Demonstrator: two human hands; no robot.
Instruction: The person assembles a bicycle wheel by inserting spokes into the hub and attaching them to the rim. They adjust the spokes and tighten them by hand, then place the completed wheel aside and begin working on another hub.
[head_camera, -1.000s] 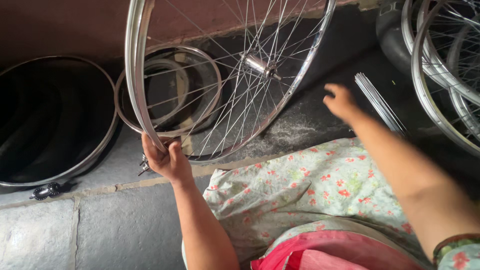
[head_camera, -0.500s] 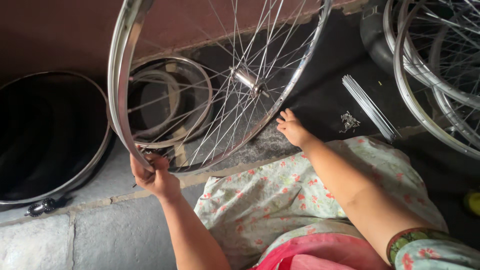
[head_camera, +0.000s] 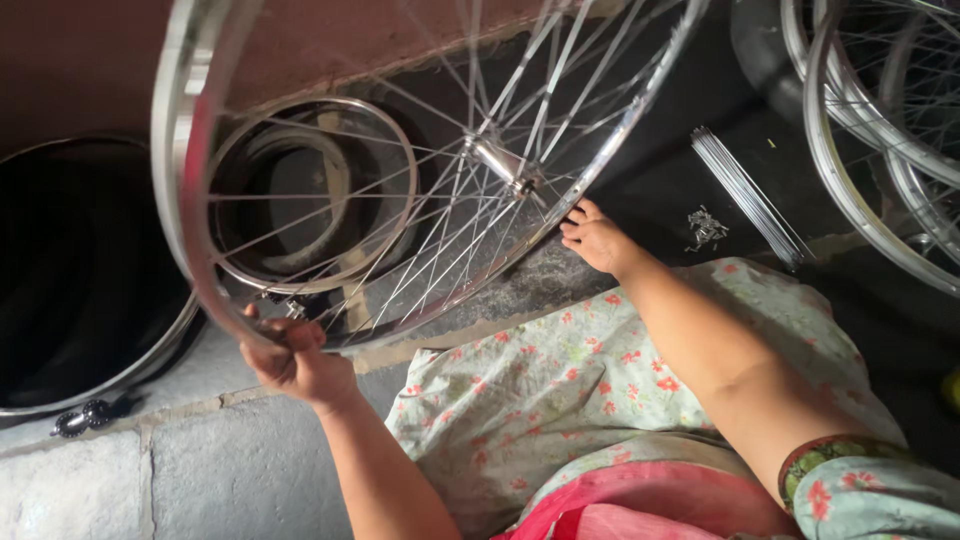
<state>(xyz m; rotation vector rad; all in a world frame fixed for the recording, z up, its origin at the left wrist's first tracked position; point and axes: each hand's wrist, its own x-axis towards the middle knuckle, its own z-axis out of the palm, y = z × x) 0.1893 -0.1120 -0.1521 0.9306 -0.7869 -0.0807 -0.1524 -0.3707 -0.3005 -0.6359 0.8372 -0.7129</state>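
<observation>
A silver spoked bicycle wheel (head_camera: 186, 150) stands tilted in front of me, its hub (head_camera: 500, 165) near the middle of the view. My left hand (head_camera: 295, 362) is closed around the rim at its lower left. My right hand (head_camera: 597, 240) reaches across my flowered lap and has its fingers on the rim's lower right edge. The wheel's top runs out of view.
Behind the wheel, bare rims (head_camera: 400, 170) lie stacked on the floor. A black tyre in a rim (head_camera: 90, 300) lies at left. A bundle of loose spokes (head_camera: 750, 195) and small metal bits (head_camera: 706, 228) rest at right, next to more spoked wheels (head_camera: 880, 190). A stone ledge (head_camera: 150, 480) is below.
My right hand has come back from near the loose spokes to the wheel's rim. The wheel now sits closer and larger in view, still held by my left hand.
</observation>
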